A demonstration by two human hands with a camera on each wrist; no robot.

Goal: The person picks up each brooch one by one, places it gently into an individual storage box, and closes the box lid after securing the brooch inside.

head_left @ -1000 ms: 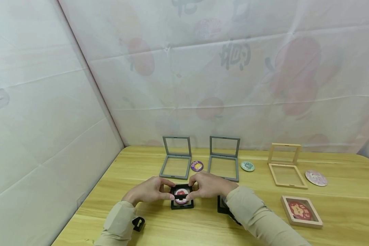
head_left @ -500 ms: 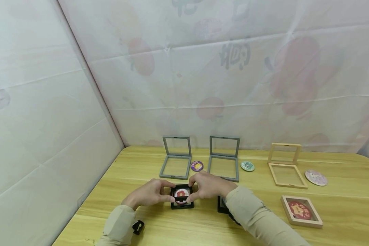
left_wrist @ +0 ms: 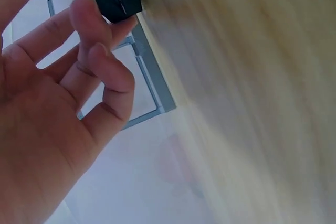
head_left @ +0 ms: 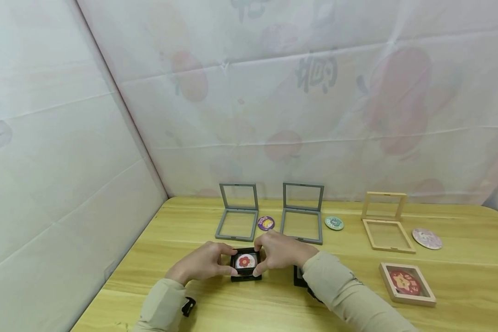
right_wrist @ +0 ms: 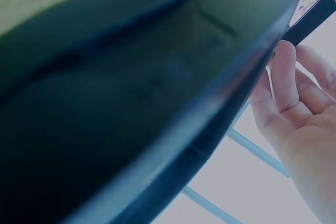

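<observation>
Tilting lower than before, black lid point(head_left: 245, 271)

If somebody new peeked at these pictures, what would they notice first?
Probably the round white badge with a red flower, in the small square black frame that the left hand and right hand hold. Next, perhaps the round red badge in the square pale-beige frame, at the head view's right. Behind the hands, two square grey frames stand open.

Purple badge point(head_left: 266, 223): between open grey frames point(head_left: 241, 210)
Teal badge point(head_left: 334, 223): right of both
Yellow frame point(head_left: 380, 221): open; pink badge point(head_left: 427, 238) beside
Pale frame point(head_left: 415, 300): closed, red badge point(head_left: 405, 282) inside
</observation>
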